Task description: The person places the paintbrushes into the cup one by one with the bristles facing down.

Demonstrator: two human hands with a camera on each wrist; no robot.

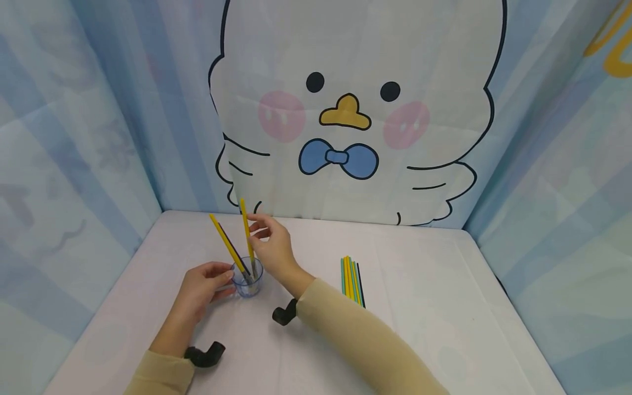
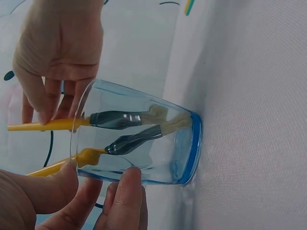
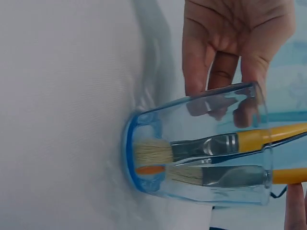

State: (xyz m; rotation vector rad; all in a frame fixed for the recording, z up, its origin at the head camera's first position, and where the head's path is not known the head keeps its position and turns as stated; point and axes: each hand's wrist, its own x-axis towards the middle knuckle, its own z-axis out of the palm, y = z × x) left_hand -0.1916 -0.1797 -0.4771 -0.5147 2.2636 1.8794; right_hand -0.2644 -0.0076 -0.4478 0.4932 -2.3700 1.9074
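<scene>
Partly cropped in wrist views, the left hand (image 1: 198, 286) grips a cup (image 1: 248, 290); the right hand (image 1: 274, 244) pinches a yellow brush (image 1: 247, 229).

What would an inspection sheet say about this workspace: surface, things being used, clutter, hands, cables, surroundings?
Surface: pale, fabric-textured tabletop
Things in use: transparent, blue-tinted, tapered cup holding two yellow-handled bristle brushes and a thin dark stick; row of thin green, yellow and black sticks on the tabletop
Clutter: nothing seen
Hands: left hand holds the cup; right hand pinches one brush
Cables: nothing seen
Surroundings: light-blue striped fabric walls; white cartoon bird print
</scene>
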